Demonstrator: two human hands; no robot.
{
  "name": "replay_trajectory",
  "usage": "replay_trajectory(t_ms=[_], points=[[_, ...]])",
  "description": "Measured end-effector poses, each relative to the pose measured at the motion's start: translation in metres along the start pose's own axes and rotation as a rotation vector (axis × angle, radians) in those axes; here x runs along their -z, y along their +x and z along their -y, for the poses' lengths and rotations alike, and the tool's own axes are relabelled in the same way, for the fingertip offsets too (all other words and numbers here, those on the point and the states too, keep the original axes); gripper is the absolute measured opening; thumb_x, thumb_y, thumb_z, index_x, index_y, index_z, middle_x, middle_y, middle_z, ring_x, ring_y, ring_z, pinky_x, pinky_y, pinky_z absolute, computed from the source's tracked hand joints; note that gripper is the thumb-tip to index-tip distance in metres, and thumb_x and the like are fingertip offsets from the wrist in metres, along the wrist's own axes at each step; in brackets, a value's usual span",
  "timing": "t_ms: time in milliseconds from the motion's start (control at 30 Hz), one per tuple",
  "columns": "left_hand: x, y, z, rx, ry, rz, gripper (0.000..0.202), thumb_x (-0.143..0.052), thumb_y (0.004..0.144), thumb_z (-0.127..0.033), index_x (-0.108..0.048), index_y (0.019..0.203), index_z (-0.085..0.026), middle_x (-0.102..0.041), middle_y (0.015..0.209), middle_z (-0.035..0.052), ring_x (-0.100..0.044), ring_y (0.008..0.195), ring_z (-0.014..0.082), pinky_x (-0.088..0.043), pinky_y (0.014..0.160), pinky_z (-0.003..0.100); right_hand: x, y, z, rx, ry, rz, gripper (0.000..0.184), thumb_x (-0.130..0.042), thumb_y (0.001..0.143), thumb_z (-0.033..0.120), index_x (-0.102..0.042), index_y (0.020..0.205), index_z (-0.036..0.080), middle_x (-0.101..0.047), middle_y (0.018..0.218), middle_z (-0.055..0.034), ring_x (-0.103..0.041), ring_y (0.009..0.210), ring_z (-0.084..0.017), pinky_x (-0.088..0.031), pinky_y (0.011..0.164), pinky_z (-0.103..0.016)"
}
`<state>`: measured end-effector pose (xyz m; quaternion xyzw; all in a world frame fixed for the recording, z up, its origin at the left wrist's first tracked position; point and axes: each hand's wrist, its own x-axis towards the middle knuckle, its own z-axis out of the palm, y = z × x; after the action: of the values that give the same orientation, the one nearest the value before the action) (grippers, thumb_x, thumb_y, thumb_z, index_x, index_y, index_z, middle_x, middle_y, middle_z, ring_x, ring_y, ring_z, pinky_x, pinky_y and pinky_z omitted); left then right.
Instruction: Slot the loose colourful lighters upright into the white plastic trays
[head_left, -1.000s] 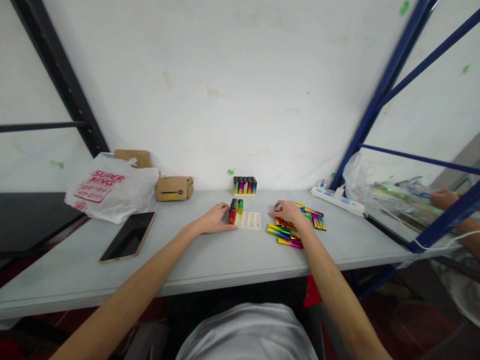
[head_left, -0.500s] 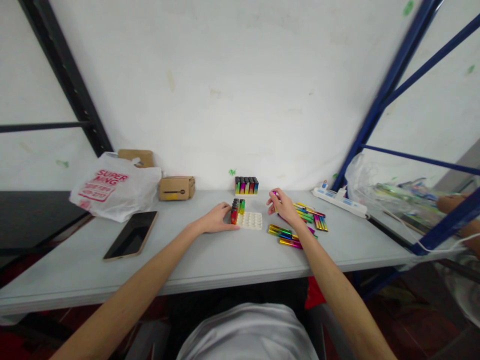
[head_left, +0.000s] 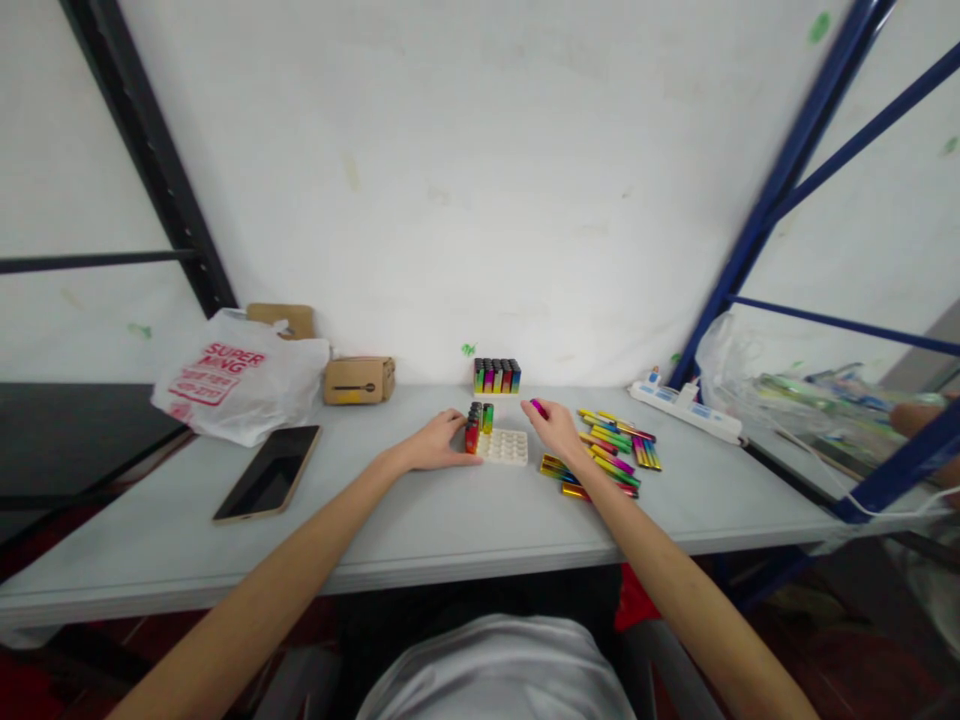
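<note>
A white tray (head_left: 507, 447) with rows of round sockets lies on the table, several upright lighters (head_left: 472, 432) with black tops filling its left end. My left hand (head_left: 439, 443) curves around that left end, thumb at the near corner and fingers behind, gripping it. Just beyond the tray's right side, my right hand (head_left: 556, 430) is closed on a shiny purple lighter (head_left: 538, 408), most of it hidden by the fingers. Loose metallic rainbow lighters (head_left: 611, 440) lie in a pile to the right, some under my right forearm.
A full block of lighters (head_left: 496, 376) stands near the wall. To the left are a phone (head_left: 268, 474), a white plastic bag (head_left: 244, 375) and a small cardboard box (head_left: 360, 381). A power strip (head_left: 686, 408) runs along the right, beside a blue rack post (head_left: 739, 240).
My right hand has turned and moved slightly left and down toward the tray, with the purple lighter in it. My left hand stays at the tray's left end. The view has shifted slightly.
</note>
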<state>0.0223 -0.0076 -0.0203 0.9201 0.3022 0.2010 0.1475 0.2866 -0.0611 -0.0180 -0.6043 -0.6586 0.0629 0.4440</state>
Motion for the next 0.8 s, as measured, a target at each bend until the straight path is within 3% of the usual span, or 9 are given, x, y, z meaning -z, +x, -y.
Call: replay_trajectory(t_ms=[133,267,433,633,733,800], points=[[0.000,0.000,0.000,-0.002,-0.011,-0.009,0.073,-0.071,0.069,-0.072,-0.064,0.117,-0.016,-0.063,0.120,0.0145,-0.058,0.111,0.0345,-0.046,0.103,0.044,-0.005,0.000,-0.001,-0.052,-0.011,-0.022,0.039,-0.046,0.086,0.042,-0.040,0.054,0.021,-0.032,0.052,0.0037,-0.037,0.053,-0.013,-0.021,0.053,-0.027],[0.000,0.000,-0.001,-0.010,-0.013,-0.017,0.072,-0.072,0.069,-0.071,-0.065,0.116,-0.017,-0.063,0.119,0.0137,-0.058,0.111,0.0340,-0.047,0.102,0.045,-0.009,-0.002,0.000,-0.012,0.014,-0.003,0.031,-0.044,0.084,0.035,-0.040,0.056,0.022,-0.034,0.052,0.0038,-0.039,0.054,-0.013,-0.020,0.053,-0.026],[0.000,0.000,0.000,-0.010,-0.016,-0.019,0.071,-0.072,0.069,-0.070,-0.065,0.116,-0.018,-0.064,0.117,0.0129,-0.058,0.111,0.0342,-0.047,0.102,0.044,-0.010,-0.007,0.007,0.060,0.045,0.048,0.039,-0.045,0.092,0.045,-0.042,0.061,0.021,-0.040,0.055,0.0043,-0.040,0.056,-0.013,-0.025,0.055,-0.026],[-0.002,0.001,0.002,-0.008,-0.010,-0.012,0.074,-0.072,0.070,-0.071,-0.064,0.119,-0.016,-0.062,0.119,0.0145,-0.058,0.111,0.0339,-0.046,0.103,0.044,-0.006,-0.010,0.017,0.171,0.159,0.143,0.036,-0.037,0.101,0.050,-0.054,0.087,0.021,-0.059,0.076,-0.0002,-0.055,0.068,-0.016,-0.042,0.063,-0.026],[-0.002,0.000,0.003,-0.004,-0.012,-0.011,0.076,-0.072,0.069,-0.072,-0.063,0.120,-0.016,-0.062,0.120,0.0144,-0.057,0.112,0.0337,-0.046,0.104,0.044,-0.005,-0.010,0.019,0.263,0.109,0.095,0.038,-0.041,0.100,0.050,-0.056,0.080,0.020,-0.060,0.088,-0.0053,-0.058,0.080,-0.018,-0.046,0.070,-0.028],[-0.002,0.000,0.003,-0.006,-0.011,-0.006,0.076,-0.072,0.070,-0.072,-0.063,0.121,-0.016,-0.061,0.120,0.0145,-0.057,0.112,0.0338,-0.046,0.104,0.044,-0.005,-0.010,0.019,0.279,0.045,0.089,0.040,-0.043,0.100,0.049,-0.055,0.075,0.021,-0.059,0.078,-0.0032,-0.056,0.073,-0.017,-0.044,0.068,-0.028]])
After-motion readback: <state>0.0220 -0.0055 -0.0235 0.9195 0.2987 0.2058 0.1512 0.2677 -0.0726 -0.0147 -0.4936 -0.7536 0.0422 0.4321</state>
